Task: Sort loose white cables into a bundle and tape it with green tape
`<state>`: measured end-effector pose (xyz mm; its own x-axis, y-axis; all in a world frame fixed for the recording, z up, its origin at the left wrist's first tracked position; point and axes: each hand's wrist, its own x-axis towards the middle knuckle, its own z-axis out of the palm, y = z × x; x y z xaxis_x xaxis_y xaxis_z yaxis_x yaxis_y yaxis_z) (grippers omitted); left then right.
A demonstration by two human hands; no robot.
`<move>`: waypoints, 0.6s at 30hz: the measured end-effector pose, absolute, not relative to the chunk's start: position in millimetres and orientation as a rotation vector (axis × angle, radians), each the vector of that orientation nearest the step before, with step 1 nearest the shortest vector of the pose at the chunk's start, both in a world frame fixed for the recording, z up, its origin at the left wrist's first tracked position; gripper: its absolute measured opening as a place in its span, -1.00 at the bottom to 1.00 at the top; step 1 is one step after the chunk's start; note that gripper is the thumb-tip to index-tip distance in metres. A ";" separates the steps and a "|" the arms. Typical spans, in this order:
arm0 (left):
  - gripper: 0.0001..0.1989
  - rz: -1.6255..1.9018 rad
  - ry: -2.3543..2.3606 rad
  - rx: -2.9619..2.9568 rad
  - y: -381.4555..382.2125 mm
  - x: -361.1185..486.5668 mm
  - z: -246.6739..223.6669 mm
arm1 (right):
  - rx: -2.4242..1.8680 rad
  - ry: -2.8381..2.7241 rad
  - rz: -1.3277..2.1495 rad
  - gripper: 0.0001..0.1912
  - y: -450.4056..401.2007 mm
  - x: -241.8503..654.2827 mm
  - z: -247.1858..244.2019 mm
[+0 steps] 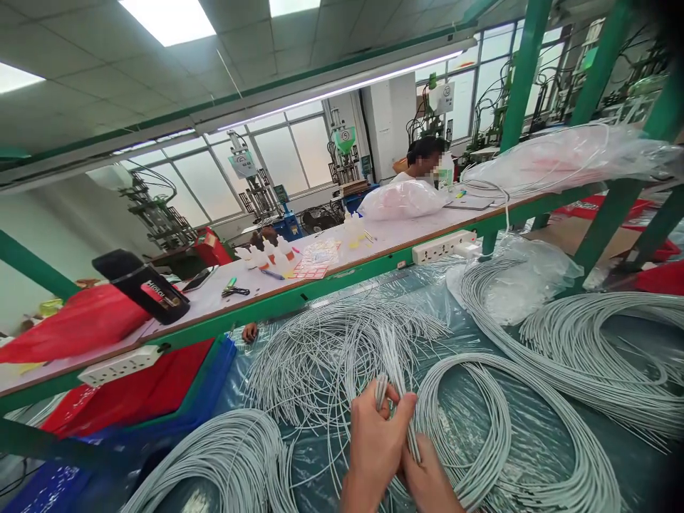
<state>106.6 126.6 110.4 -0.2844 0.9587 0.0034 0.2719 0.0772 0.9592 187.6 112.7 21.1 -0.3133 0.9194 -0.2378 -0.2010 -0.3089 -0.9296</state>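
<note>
Near the bottom centre, my left hand (377, 427) is closed round a bundle of thin grey cables (392, 356), whose ends stick up past the fingers. Just right of it and lower, my right hand (427, 470) grips the same bundle, partly hidden behind the left one. A loose, tangled heap of grey cables (315, 356) spreads on the plastic-covered table beyond the hands. To the right lies a round coil (496, 427), and another coil (229, 449) sits at the lower left.
More coils (561, 328) lie at the right beside a clear plastic bag (524, 285). Behind runs a raised shelf (299, 292) with a black bottle (142, 285), small glue bottles (272, 253) and a power strip (443, 246) on its edge. A person (422, 160) is beyond it. Red cloth (139, 385) fills a bin at left.
</note>
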 end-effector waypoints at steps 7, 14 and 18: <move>-0.63 1.289 1.760 1.252 126.6 100.0 105.5 | -1.038 -1.082 1.759 -0.31 110.9 182.8 28.0; -0.58 1.416 1.620 1.120 125.2 93.9 106.5 | -0.781 -0.804 2.095 -0.32 106.2 189.4 44.7; -0.57 1.430 1.551 1.136 125.9 92.5 104.2 | -0.774 -0.863 2.062 -0.32 109.4 188.5 44.4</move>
<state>92.5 125.9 104.2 -0.3448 0.9372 0.0518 0.1277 -0.0078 0.9918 188.5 109.4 44.4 -0.5300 0.8153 -0.2333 -0.4061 -0.4855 -0.7742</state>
